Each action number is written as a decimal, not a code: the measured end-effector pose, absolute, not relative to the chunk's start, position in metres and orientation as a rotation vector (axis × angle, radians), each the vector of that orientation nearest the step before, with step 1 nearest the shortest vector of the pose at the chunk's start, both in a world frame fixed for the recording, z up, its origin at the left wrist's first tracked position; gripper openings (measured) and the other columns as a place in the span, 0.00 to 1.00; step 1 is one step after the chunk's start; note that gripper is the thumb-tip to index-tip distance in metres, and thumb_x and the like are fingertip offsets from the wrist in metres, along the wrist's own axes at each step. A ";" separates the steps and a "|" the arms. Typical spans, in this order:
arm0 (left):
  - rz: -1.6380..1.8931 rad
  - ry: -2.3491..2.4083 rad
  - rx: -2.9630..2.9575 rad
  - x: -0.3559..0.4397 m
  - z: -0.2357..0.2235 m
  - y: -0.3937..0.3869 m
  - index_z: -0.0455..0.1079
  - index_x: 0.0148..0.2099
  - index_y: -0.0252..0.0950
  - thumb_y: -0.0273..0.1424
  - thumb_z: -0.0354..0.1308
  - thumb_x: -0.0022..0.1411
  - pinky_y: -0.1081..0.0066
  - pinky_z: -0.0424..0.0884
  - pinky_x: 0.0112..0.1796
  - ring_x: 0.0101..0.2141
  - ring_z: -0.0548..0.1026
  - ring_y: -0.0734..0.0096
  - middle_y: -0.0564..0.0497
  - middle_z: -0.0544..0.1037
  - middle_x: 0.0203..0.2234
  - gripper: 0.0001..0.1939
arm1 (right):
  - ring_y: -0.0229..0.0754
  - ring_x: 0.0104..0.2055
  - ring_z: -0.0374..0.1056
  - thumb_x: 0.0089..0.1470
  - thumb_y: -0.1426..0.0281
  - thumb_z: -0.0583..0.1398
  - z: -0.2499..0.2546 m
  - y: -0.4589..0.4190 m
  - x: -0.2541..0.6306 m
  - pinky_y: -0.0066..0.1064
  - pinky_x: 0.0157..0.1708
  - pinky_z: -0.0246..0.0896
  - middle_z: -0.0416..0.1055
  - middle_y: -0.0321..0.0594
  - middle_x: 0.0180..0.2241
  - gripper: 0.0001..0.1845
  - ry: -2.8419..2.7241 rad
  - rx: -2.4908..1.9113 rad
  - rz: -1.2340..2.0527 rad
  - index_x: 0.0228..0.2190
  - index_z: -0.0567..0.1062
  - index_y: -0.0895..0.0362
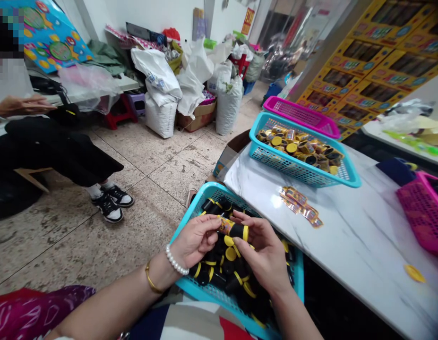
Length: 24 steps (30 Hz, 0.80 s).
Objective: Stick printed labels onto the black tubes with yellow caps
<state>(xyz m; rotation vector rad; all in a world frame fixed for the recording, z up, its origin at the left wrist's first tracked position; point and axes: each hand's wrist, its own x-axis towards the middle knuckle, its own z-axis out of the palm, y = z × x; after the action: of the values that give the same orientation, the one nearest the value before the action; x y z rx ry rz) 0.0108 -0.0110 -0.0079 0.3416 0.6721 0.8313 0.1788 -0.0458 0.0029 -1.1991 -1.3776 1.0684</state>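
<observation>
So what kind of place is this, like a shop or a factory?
It looks like a small workshop, perhaps for packing, though I can't be sure: blue baskets hold lots of small containers, yellow printed boxes are stacked high, and stuffed sacks stand on the floor.

Up close, it's smooth black plastic on the small container (pixel 237 230), a glossy printed label (pixel 226 225) bright against it! Below, the near basket (pixel 299 278) is perforated blue plastic with a smooth rim. On to the table (pixel 332 231): polished, marble-look, throwing back a white glare, and the label strips (pixel 299 206) there gleam too. Left wrist: shiny, pearl-like beads on the bracelet (pixel 176 260), gold-toned metal on the bangle (pixel 151 281). Over left, matt dark cloth trousers (pixel 59 151), a rough-looking speckled floor (pixel 162 193), and, far off, crinkled plastic-looking sacks (pixel 162 111) beside dull brown cardboard (pixel 201 118)!
</observation>
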 end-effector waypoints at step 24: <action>0.694 0.711 0.826 0.016 0.005 -0.001 0.71 0.40 0.31 0.34 0.69 0.48 0.77 0.69 0.26 0.26 0.73 0.77 0.49 0.77 0.28 0.19 | 0.44 0.41 0.71 0.53 0.72 0.62 0.012 -0.052 0.190 0.37 0.40 0.69 0.72 0.42 0.41 0.15 -1.797 -1.328 0.502 0.44 0.76 0.50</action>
<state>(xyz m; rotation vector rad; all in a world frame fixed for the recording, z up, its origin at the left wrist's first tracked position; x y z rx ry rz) 0.0157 -0.0008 0.0053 0.8265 0.7114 0.6937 0.1900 -0.0518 0.0116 -1.3276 -1.7966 0.5020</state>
